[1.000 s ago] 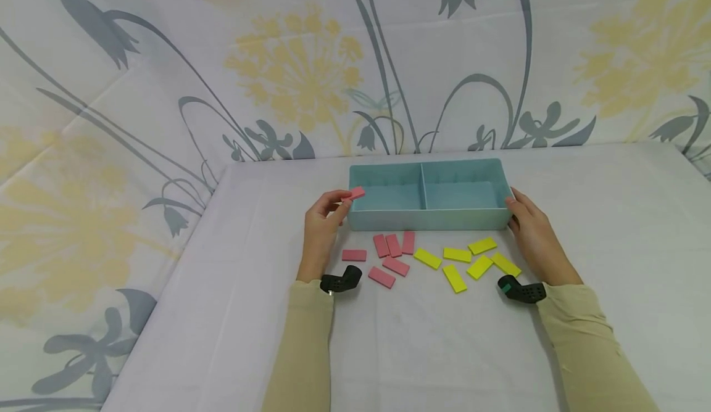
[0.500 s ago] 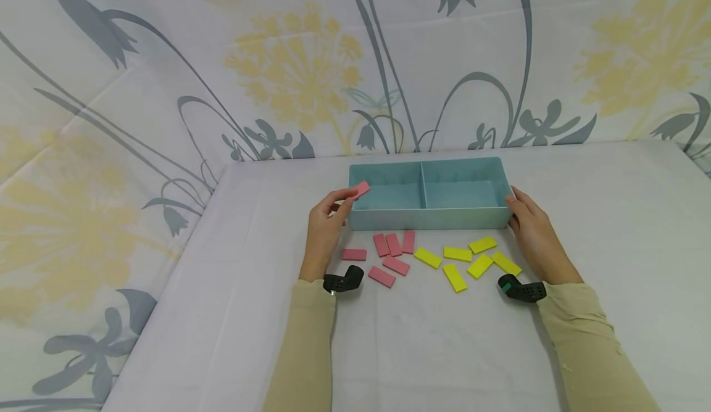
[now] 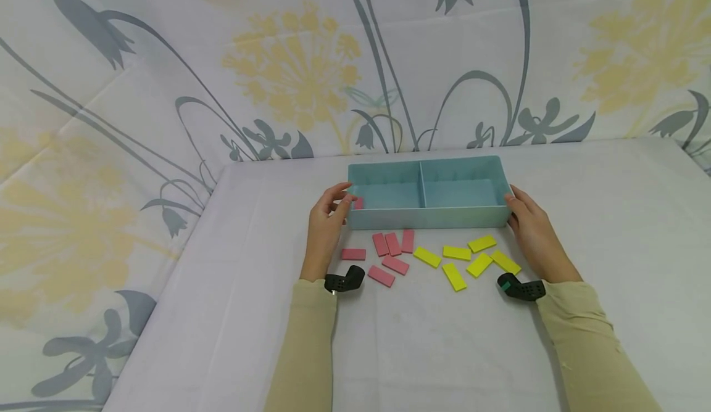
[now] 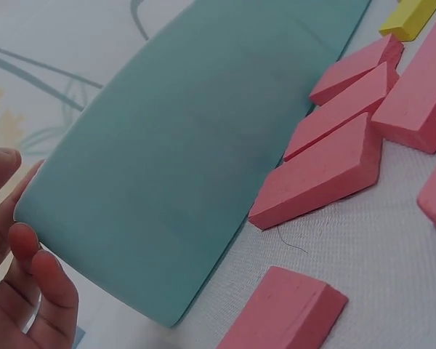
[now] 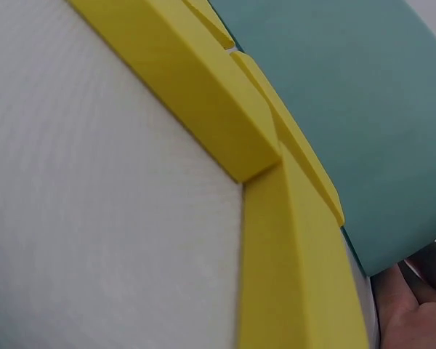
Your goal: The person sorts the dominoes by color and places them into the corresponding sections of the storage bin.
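Note:
A teal box [image 3: 430, 218] with two compartments stands on the white cloth, its long side facing me. One pink block [image 3: 358, 203] lies inside the left compartment, in the front left corner. My left hand [image 3: 324, 227] is at the box's left end, its fingers loosely bent and nothing between them; in the left wrist view its fingertips [image 4: 54, 280] are right at the box's corner. My right hand [image 3: 536, 236] grips the right end, thumb at the front corner and fingers [image 5: 414, 305] behind the end wall.
Several pink wooden blocks [image 3: 381, 277] lie in front of the box's left half, several yellow blocks [image 3: 454, 277] before its right half. The white tablecloth [image 3: 422, 350] reaches back to a flower-patterned curtain [image 3: 311, 60].
The pink block held by my left hand above the rim has dropped into the left compartment, and the fingers have parted. My right hand keeps its grip on the box.

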`<state>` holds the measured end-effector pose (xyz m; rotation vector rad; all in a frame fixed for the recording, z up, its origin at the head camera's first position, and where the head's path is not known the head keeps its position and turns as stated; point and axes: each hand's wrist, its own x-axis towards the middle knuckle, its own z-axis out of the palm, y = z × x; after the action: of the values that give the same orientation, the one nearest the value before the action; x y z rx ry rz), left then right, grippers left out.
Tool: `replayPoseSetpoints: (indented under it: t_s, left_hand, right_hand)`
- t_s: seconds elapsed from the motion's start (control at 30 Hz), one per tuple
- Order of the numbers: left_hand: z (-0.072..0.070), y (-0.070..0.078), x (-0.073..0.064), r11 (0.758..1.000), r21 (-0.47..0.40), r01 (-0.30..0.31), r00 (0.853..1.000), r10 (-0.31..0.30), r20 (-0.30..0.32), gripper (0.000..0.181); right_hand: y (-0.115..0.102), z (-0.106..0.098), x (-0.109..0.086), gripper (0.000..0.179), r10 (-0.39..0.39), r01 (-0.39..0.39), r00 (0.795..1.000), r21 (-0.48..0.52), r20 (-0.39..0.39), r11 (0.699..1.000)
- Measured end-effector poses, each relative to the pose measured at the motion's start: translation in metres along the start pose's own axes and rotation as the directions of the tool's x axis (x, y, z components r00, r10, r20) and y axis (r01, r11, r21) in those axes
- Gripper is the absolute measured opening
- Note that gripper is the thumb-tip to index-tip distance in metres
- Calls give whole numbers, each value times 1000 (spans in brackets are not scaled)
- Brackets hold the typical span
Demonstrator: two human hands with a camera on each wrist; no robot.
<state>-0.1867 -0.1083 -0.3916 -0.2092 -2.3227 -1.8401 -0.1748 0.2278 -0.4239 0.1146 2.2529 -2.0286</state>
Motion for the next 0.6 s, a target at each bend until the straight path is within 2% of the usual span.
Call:
replayPoseSetpoints:
  t_s: [0.23, 0.6]
  left_hand:
    - [-1, -3, 1, 1000, -20, -14, 1000, 14, -2, 29]
    - [-7, -10, 1, 991, -127, 37, 998, -31, 49, 31]
  right_hand:
    - [-1, -1, 0, 71, 5, -5, 1000, -18, 1, 1000]
    - [0, -2, 0, 70, 3, -2, 1000, -17, 18, 1000]
